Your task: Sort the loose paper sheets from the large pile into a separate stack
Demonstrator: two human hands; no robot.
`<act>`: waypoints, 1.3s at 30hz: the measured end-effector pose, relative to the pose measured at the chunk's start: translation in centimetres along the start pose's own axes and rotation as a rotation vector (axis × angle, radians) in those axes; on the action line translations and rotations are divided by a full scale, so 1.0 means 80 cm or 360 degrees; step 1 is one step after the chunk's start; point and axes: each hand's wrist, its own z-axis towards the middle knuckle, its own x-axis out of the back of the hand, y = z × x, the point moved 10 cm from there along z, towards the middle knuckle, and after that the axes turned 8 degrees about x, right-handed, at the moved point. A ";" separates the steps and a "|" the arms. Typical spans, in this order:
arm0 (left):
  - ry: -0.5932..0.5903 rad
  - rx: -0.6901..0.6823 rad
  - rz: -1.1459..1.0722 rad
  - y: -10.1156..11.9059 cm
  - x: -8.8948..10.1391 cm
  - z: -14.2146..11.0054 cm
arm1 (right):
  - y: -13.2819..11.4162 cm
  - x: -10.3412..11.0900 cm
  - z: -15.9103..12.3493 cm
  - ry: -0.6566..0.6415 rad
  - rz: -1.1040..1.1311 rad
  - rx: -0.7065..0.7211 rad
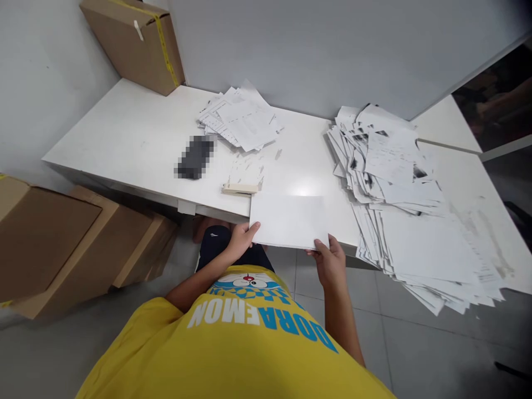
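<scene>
As a person in a yellow shirt (233, 354) sits at a smooth white surface (145, 124), both hands hold a flat rectangle of white paper (288, 219) at its front edge. Straight-sided and matte, the paper lies level across that edge; whether it is one sheet or several cannot be told. The left hand (244, 239) is closed on the near left corner, thumb on top, while the right hand (331, 257) pinches the near right corner, its thumb over the paper and fingers partly hidden below. Just beyond the paper's far left corner rests a pale, narrow bar (241, 189), with a dark, blurred object (195, 159) farther left. A loose fan of printed sheets (245, 119) lies near the wall. To the right, a thick, ragged-edged pile of papers (432, 238) crowds the surface and overhangs its front. A brown cardboard box (137, 47) with yellow tape stands at the far left corner, and more cardboard boxes (45, 238) sit below, beside the surface
</scene>
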 end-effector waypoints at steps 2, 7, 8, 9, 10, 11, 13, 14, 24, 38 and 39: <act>0.0046 -0.0021 -0.0013 0.004 0.004 0.004 | 0.000 -0.006 0.001 0.0011 0.0043 -0.0033; 0.0333 -0.0207 -0.0002 0.019 0.029 -0.002 | 0.000 -0.017 0.003 0.0033 0.0131 -0.0036; 0.0445 -0.0296 0.0037 0.025 0.040 -0.008 | -0.001 -0.019 0.004 0.0025 0.0143 -0.0032; 0.0568 -0.0400 0.0097 0.032 0.052 -0.015 | -0.001 -0.022 0.004 0.0013 0.0148 -0.0029; 0.0688 -0.0519 0.0184 0.041 0.065 -0.023 | -0.002 -0.025 0.005 -0.0001 0.0149 -0.0026; 0.0790 -0.0659 0.0307 0.052 0.076 -0.032 | -0.002 -0.028 0.006 -0.0017 0.0147 -0.0025; 0.0895 -0.1015 0.0689 0.079 0.085 -0.047 | -0.003 -0.032 0.008 -0.0043 0.0140 -0.0025; 0.0875 -0.1211 0.0939 0.093 0.081 -0.052 | -0.003 -0.033 0.009 -0.0052 0.0139 -0.0029; 0.0265 -0.1552 0.2190 0.117 0.010 0.002 | -0.011 -0.043 0.009 -0.0060 0.0231 -0.0074; 0.0179 -0.1376 0.2151 0.102 -0.003 0.015 | -0.001 -0.030 0.013 0.0079 0.0142 -0.0081; 0.0177 -0.1373 0.2143 0.102 -0.003 0.015 | -0.002 -0.030 0.013 0.0086 0.0136 -0.0071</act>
